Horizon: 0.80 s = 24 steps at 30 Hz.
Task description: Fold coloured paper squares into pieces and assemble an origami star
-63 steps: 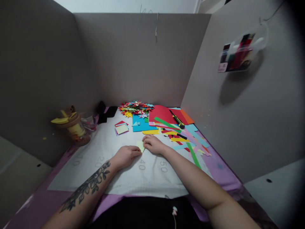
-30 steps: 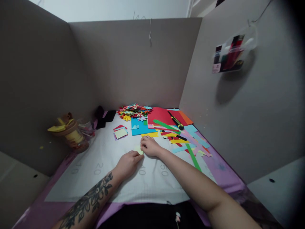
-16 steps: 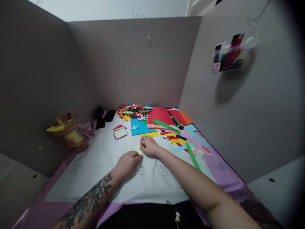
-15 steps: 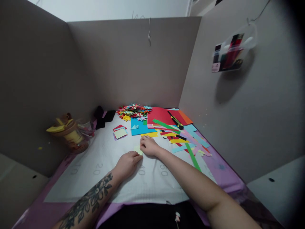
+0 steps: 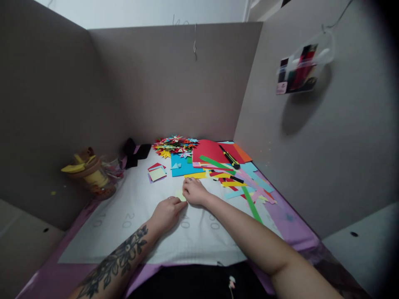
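A small pale yellow-green piece of paper [image 5: 180,195] lies on the white cutting mat [image 5: 137,207] between my hands. My left hand [image 5: 166,213] rests on the mat with its fingertips pinched on the paper's near edge. My right hand [image 5: 193,191] is curled, its fingers pressing the paper's right side down. Both hands hide most of the paper.
Behind my hands lie coloured paper sheets and strips [image 5: 218,166], a heap of folded paper stars [image 5: 174,145], a black and yellow cutter [image 5: 230,158], and small paper squares [image 5: 157,172]. A yellow-brown jar [image 5: 90,172] stands at the left. Grey partition walls enclose the desk.
Both hands have stayed on the small paper with only slight finger shifts. The view tilted down a little since the oldest frame.
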Available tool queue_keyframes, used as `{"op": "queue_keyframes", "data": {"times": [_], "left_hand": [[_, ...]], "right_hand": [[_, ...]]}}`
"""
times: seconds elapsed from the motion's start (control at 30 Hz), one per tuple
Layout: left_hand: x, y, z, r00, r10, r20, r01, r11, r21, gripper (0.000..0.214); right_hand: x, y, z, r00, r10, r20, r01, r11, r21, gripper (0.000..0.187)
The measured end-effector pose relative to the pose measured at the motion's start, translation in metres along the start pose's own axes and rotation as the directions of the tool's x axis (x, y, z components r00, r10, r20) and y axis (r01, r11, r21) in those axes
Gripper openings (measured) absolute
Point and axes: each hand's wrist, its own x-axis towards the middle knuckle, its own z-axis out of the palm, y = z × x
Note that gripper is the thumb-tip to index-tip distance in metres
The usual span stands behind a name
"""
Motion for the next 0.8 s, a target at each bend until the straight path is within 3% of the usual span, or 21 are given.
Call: {"op": "queue_keyframes", "data": {"times": [0.6,0.8], "left_hand": [[-0.0001,0.0009,-0.0001,0.999,0.016,0.045,-0.017,1.0,0.022,0.027],[0.0018,0.0012,-0.0013,0.996,0.053,0.073,-0.052,0.998,-0.022,0.032]], "right_hand": [[-0.0008,-0.0014,0.002,1.0,0.006,-0.008,-0.006,1.0,-0.005,0.012],[-0.0022,-0.005,-0.0033,0.996,0.086,-0.006,-0.086,0.996,-0.012,0.008]]}}
